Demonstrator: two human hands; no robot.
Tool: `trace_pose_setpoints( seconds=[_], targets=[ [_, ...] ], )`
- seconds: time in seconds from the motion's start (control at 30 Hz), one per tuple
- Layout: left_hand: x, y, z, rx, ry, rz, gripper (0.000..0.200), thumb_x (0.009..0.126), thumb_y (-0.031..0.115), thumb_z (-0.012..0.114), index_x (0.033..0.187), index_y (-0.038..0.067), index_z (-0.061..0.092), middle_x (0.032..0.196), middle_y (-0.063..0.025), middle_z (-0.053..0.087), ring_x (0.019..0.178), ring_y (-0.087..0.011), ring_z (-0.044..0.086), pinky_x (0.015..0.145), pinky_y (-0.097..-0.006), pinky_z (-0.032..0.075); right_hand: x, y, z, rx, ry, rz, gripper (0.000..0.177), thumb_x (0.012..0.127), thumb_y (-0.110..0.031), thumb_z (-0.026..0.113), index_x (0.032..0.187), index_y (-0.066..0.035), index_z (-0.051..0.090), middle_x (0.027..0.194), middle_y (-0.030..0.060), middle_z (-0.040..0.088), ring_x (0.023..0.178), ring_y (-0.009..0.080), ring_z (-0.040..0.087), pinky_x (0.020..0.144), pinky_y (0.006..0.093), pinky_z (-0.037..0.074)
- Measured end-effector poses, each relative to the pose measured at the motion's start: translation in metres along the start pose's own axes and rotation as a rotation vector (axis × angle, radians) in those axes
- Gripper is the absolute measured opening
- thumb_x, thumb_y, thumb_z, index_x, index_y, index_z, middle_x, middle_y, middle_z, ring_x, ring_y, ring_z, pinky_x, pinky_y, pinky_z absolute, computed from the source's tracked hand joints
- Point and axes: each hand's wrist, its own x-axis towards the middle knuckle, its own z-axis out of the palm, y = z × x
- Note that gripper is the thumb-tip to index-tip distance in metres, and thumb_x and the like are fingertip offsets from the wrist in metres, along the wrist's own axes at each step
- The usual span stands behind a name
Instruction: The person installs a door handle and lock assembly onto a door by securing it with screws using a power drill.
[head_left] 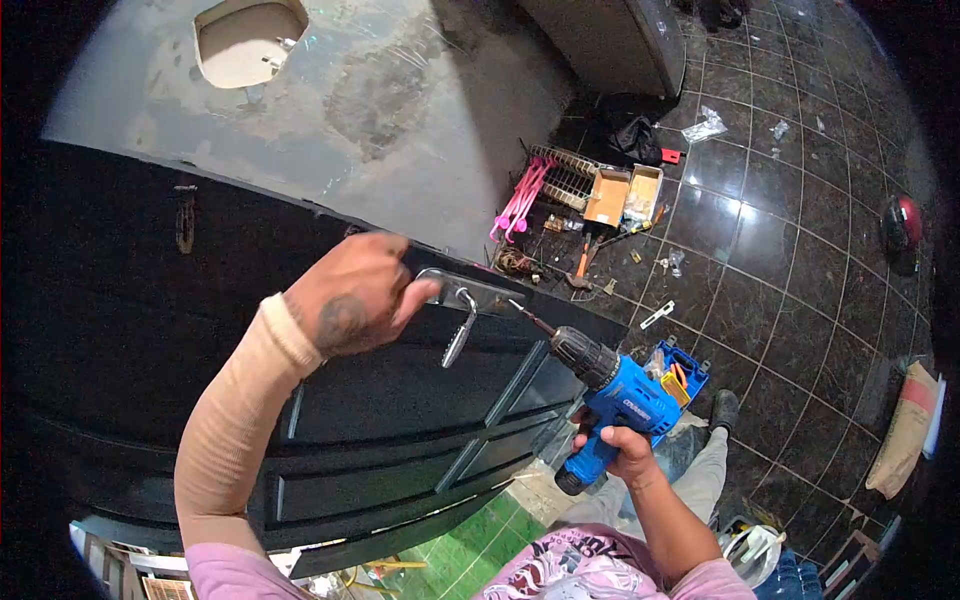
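A dark panelled door [400,400] spans the view, with a metal handle plate [487,291] along its edge. From the plate sticks out a lever handle [458,338]. My left hand [357,290], in a beige sleeve, is closed at the door's edge. Its thumb lies at the plate's left end, and its curled fingers are mostly hidden. In my right hand [625,455] is a blue cordless drill [620,392], gripped by its handle. The drill's long bit [531,317] points at the plate's right end, tip close to the surface.
A blue toolbox [690,365] sits behind the drill. On the dark tiled floor [770,300] lie pink hooked pieces [522,200], an open cardboard box [606,197], a hammer [582,262] and a white strip [657,314]. A brown sack [900,430] lies at right.
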Motion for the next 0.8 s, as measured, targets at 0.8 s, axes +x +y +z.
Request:
trace_pose_setpoints(
  seconds=[0.8],
  targets=[
    [0.063,-0.018,0.022,0.329,-0.490,-0.277,0.078,0.058,0.073,0.077,0.093,0.004,0.077,0.116,-0.0156,0.057,0.116,-0.0301,0.052,0.096,-0.0392,0.050,0.040,0.033,0.041,-0.677,-0.004,-0.230,0.027,0.085,-0.021,0.073,0.106,-0.005,0.066,0.093,0.0063,0.070,0.085,0.0176,0.067,0.077,0.0335,0.053]
  ],
)
